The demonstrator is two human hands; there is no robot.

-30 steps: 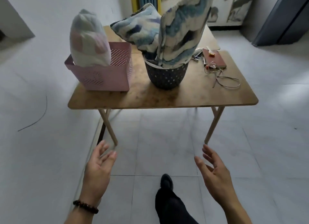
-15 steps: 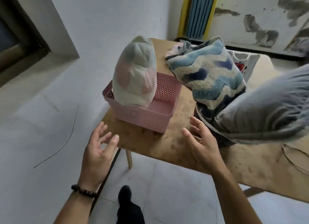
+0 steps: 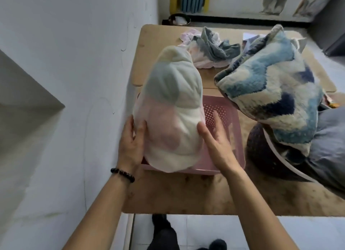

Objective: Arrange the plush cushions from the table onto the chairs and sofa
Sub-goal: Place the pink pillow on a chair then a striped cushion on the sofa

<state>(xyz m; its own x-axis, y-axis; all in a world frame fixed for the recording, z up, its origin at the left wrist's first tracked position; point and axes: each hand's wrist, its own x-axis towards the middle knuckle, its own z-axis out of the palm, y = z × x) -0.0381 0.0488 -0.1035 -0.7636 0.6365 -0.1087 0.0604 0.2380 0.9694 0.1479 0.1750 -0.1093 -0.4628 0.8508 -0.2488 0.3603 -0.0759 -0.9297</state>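
So we're on the pastel cushion first, the pink, mint and cream one standing on end in the pink basket at the near left corner of the table. Our hands are apart, one on each side of it with fingers straight, so nothing is gripped yet. The left hand lies flat against its left flank. The right hand is at the right flank with its thumb about at the fabric, though it's a bit motion-blurred, so we can't say for sure it's touching. We reckon this thing is light, squashy and fleecy: not fragile, not slippery, but it'll cave in wherever we press. A fingertip pinch would probably just bunch the cover, so the better bet is palms squeezing the fat lower half from both sides and lifting straight up out of the basket. The basket looks light too and might come along if the cushion is wedged in. The blue wave cushion leans out of the dark dotted basket just beside ours, so we'd keep the lift clear of that.
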